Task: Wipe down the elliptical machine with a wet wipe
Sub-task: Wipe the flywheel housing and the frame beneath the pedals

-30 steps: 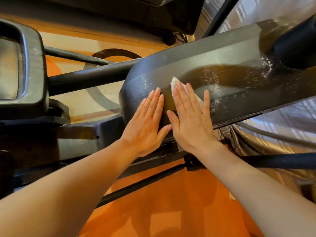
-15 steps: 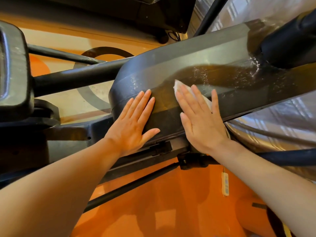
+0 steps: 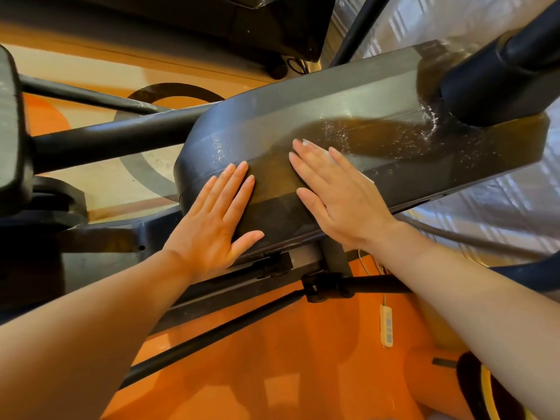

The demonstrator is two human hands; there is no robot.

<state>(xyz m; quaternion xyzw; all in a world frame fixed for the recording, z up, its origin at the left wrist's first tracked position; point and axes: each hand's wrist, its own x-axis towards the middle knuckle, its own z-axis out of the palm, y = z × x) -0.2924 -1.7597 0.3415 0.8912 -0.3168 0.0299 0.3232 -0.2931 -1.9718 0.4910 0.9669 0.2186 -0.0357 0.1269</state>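
— Pedal sits far left, dark rods running from it to the housing.
— And the hands?
— Left hand lies flat on the housing's rounded end, fingers straight, holding nothing. Right hand just beside it, fingers straight too, pressing the wipe onto the top; only white edges peek out.
— Farther right?
— Wet droplets, then a thick post. White switch on the orange floor below.

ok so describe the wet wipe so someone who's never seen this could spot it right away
Find the big dark housing of the elliptical, then the right hand pressed flat on it. The wet wipe lies under that hand, showing only as thin white slivers at its edges; the left hand covers nothing white.
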